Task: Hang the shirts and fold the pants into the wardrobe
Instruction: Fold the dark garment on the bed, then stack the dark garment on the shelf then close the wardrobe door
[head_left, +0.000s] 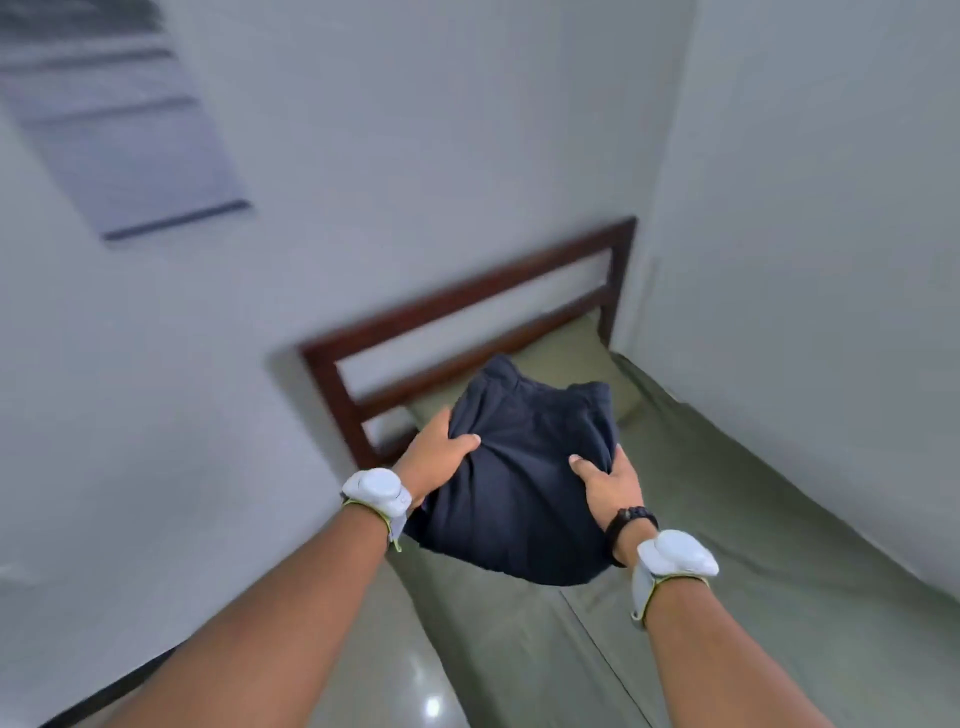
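A folded pair of dark navy pants (524, 467) is held above the bed (753, 519), just in front of the headboard (467, 306), gripped at either side by the left hand (434, 457) and right hand (610, 480), whose fingers are clamped on cloth, and the fold could be lost if the sagging near edge is let slip.

A bed (727, 519) with an olive-green sheet runs from about six o'clock up toward one o'clock in my view. At its far end stands a dark brown wooden headboard (467, 312) of open rails, against a pale wall (415, 130). A pillow (566, 358) in the same green lies just below the headboard. At seven o'clock, beside the bed, a glossy floor (415, 691) catches a bright glint. At eleven o'clock a blurred grey slatted panel (119, 119) sits on the wall.
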